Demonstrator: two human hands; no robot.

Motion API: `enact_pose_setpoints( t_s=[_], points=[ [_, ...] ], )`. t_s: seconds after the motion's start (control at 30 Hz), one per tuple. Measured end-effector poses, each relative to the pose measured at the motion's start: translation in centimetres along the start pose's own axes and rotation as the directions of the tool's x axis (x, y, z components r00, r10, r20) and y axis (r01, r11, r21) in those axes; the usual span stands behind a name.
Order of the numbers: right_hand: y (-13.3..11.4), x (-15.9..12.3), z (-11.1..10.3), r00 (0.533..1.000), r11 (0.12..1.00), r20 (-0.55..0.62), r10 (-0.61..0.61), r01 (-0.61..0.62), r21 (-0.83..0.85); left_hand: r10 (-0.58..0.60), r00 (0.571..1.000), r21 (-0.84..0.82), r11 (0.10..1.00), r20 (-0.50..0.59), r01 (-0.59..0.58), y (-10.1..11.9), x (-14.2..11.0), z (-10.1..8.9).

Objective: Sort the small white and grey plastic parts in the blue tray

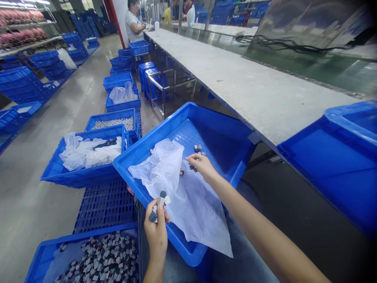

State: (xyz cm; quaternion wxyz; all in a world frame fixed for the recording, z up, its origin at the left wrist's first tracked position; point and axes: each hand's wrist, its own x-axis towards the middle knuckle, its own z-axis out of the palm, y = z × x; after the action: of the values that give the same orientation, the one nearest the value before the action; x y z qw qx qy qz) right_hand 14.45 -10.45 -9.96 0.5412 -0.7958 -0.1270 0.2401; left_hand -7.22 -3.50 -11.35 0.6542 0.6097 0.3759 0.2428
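Observation:
My left hand (157, 222) is closed around a few small white and dark-grey plastic pieces (161, 199) at the near rim of a tilted blue crate (188, 247). Inside that crate, my right hand (202, 166) has its fingers pinched on a small dark piece (192, 167), mostly hidden by the fingers. A crumpled white plastic sheet (203, 220) drapes from the crate's inside over its near edge. Several small grey, white and red pieces (198, 148) lie on the crate floor just beyond my right fingertips.
At lower left, a blue crate (47, 251) holds many similar small pieces. More blue crates (88, 173) line the left on a slatted blue pallet (103, 208). A long white workbench (235, 78) runs along the right, with another blue crate (330, 157) beside it. A person (135, 23) stands far back.

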Motion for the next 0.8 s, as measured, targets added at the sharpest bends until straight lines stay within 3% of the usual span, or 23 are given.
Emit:
enact_pose_setpoints(
  t_s=[0.17,0.33,0.47,0.63,0.8],
  points=[
    [2.8,3.1,2.7,0.995,0.921,0.082,0.064,-0.027,-0.389,0.11,0.993,0.213,0.97,0.041,-0.116,-0.4,-0.3,0.0],
    [4.0,2.8,3.1,0.991,0.895,0.135,0.024,0.04,-0.445,0.096,0.995,0.184,0.978,0.033,-0.1,-0.6,0.0,-0.1],
    [2.7,0.4,0.8,0.983,0.952,0.175,-0.054,0.103,-0.289,0.045,0.999,0.102,0.994,-0.001,-0.044,-0.4,0.1,0.1],
    [0.1,-5.4,-1.7,0.953,0.992,0.278,-0.123,0.128,-0.001,-0.01,1.0,0.03,1.0,0.01,0.01,-0.3,0.0,-0.1],
    [-1.9,-9.0,-1.8,0.887,0.908,0.405,-0.221,0.035,0.418,-0.019,1.0,0.0,1.0,0.005,0.019,-0.3,0.2,-0.4]
  ],
)
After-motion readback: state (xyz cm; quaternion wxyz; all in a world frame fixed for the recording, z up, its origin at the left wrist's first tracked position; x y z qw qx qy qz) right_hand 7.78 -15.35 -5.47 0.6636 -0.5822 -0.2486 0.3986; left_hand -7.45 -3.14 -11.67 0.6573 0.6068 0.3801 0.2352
